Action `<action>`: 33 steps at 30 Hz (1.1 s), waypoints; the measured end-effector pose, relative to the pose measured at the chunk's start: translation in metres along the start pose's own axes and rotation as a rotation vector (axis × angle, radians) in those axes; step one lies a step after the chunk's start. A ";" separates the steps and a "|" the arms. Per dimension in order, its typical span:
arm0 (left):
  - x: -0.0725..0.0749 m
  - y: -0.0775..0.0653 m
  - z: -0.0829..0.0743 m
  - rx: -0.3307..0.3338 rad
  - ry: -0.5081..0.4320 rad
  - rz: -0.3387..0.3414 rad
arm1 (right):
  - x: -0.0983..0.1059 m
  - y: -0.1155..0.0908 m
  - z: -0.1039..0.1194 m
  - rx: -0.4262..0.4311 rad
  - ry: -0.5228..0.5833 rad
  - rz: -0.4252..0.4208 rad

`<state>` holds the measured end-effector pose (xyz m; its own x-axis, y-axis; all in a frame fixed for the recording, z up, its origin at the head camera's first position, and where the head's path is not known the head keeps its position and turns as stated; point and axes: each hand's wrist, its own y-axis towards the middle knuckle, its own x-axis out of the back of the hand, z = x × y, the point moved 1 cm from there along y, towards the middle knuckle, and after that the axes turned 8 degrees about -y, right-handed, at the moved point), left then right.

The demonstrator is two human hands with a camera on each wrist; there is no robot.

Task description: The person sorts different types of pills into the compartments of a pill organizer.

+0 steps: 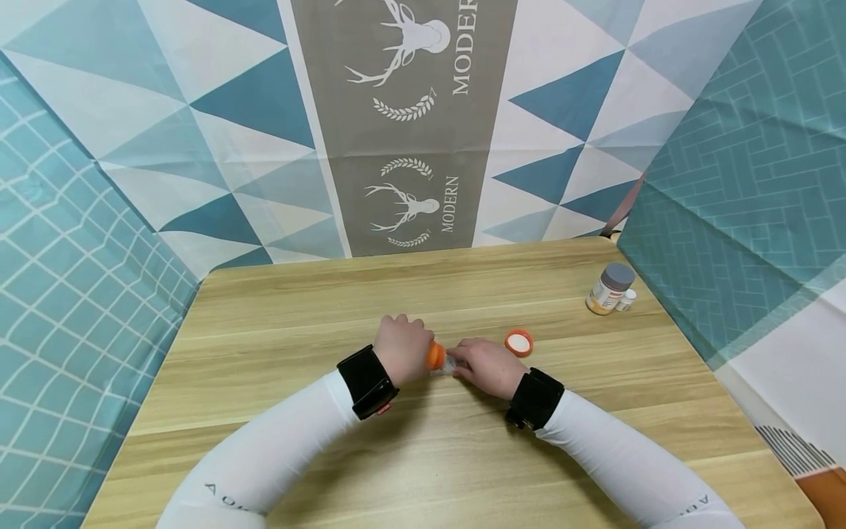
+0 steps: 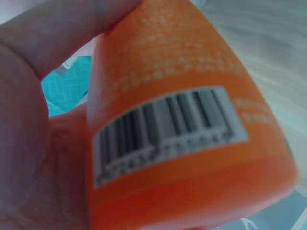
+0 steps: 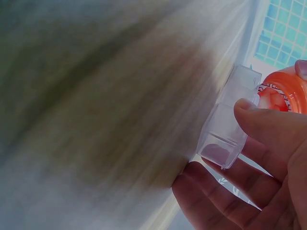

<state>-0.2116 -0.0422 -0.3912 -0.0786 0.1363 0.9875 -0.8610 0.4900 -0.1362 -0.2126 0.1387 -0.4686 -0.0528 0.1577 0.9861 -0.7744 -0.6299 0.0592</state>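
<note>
My left hand [image 1: 403,349] grips an orange bottle [image 2: 168,143] with a barcode label. The bottle is tilted, its open mouth right at a clear plastic pill box [image 3: 223,122]. Inside the mouth, reddish-orange pieces show in the right wrist view. My right hand [image 1: 490,367] holds the pill box by its side, thumb on the near edge and fingers beneath. One compartment at the box's end contains a dark, rounded piece. An orange cap [image 1: 518,342] lies with its white inside up, just beyond the right hand.
At the table's back right stand a bottle with a grey lid [image 1: 604,290] and a small white bottle [image 1: 626,300] close beside it. Patterned cloth hangs behind the wooden table [image 1: 277,308] and along both sides.
</note>
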 end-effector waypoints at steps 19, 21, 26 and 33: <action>-0.033 -0.016 0.026 0.008 -0.322 -0.078 | 0.000 0.000 0.001 -0.012 -0.007 0.006; -0.037 -0.018 0.028 0.013 -0.378 -0.077 | 0.000 0.000 0.001 -0.011 -0.008 0.005; -0.042 -0.023 0.032 0.047 -0.492 -0.094 | 0.000 -0.001 0.002 -0.009 -0.012 0.002; -0.044 -0.033 0.036 0.045 -0.557 -0.185 | 0.000 0.000 0.004 -0.019 -0.016 0.019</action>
<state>-0.1978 -0.0953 -0.4271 -0.1669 -0.4271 0.8887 -0.9051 0.4239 0.0337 -0.2103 0.1354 -0.4680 -0.0572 0.1333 0.9894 -0.7854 -0.6178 0.0378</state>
